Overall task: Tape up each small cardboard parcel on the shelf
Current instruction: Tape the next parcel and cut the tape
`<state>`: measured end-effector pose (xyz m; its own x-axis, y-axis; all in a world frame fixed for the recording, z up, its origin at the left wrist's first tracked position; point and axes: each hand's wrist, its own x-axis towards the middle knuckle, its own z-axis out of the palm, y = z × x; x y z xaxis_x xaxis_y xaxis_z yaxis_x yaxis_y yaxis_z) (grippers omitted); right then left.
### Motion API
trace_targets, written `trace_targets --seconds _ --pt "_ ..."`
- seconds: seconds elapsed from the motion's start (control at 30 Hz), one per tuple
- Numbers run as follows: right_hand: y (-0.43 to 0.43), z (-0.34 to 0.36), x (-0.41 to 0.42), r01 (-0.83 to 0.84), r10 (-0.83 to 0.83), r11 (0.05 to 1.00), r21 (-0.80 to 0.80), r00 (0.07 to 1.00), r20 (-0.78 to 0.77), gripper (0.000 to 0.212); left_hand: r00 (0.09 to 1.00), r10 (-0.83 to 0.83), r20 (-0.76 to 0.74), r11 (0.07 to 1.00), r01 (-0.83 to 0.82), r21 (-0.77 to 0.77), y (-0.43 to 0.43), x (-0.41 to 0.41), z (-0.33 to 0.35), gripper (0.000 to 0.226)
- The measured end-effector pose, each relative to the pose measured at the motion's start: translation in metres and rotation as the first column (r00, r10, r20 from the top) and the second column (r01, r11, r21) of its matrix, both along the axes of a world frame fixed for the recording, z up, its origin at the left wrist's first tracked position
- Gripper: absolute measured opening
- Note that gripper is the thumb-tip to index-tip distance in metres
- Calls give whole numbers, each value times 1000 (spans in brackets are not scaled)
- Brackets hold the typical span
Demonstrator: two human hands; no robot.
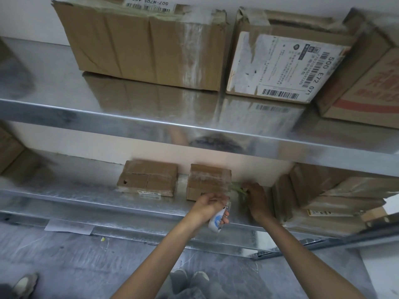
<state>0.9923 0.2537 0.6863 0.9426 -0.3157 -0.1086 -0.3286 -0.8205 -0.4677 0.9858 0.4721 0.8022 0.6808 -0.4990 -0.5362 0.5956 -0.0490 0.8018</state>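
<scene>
Two small cardboard parcels stand on the lower metal shelf [86,197]. The left parcel [149,179] lies untouched. The right parcel [207,180] carries shiny clear tape across its top. My left hand [212,203] rests against that parcel's front right corner and grips a white tool with a blue label [218,221]. My right hand [257,197] is just to the right of the parcel, its fingers curled round a greenish roll of clear tape [238,188], with tape stretched from the roll to the parcel's side. The picture is blurred by motion.
Larger cardboard boxes [319,190] crowd the lower shelf on the right, close to my right hand. The upper shelf [151,121] overhangs and bears big boxes [142,46]. A paper label [69,226] sticks on the shelf's front edge. Shoes [190,279] show on the floor below.
</scene>
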Motion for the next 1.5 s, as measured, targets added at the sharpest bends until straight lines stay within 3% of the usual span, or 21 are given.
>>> trace_targets --seconds 0.1,0.2,0.3,0.37,0.47,0.63,0.73,0.87,0.93,1.03,1.1,1.17,1.27,1.37,1.5 --pt "2 21 1 7 -2 999 -43 992 125 29 998 -42 52 999 43 -14 1 2 5 19" --pt "23 74 -4 44 -103 985 166 926 364 20 990 -65 125 997 69 -26 2 6 16 18" --pt "50 131 -9 -93 -79 880 467 939 335 15 968 -77 238 997 82 -12 0 12 29 15" --pt "58 153 -5 -203 54 852 482 951 305 9 946 -75 314 997 73 18 -3 16 33 16" --pt "64 170 3 -228 75 848 478 945 318 5 939 17 344 1000 -16 -6 -4 20 34 14" --pt "71 181 7 -305 146 857 415 917 372 18 917 154 367 988 -150 -39 -1 21 31 21" --pt "73 182 10 -352 227 877 328 904 363 12 906 169 389 985 -166 -40 1 19 27 24" --pt "75 184 15 -333 263 923 196 913 311 16 865 82 495 990 -127 58 7 23 21 52" --pt "80 185 11 -358 309 924 136 907 286 14 857 117 501 985 -164 51 8 27 19 53" --pt "91 180 -2 -405 399 911 -78 814 423 21 813 207 545 955 -288 67 7 30 16 54" --pt "94 171 -6 -384 377 919 -85 800 466 17 776 239 584 930 -355 91 4 26 12 51" --pt "99 163 -8 -326 273 945 23 826 493 8 747 290 599 895 -433 107 0 21 11 48" --pt "109 163 -10 -163 -24 925 344 877 479 15 717 350 603 863 -498 90 -2 15 13 49" --pt "115 161 -8 -30 -240 809 588 896 375 13 702 415 579 843 -536 44 -3 11 16 51" --pt "115 159 -6 35 -342 586 810 917 207 24 680 480 555 824 -566 -19 -5 7 16 55"
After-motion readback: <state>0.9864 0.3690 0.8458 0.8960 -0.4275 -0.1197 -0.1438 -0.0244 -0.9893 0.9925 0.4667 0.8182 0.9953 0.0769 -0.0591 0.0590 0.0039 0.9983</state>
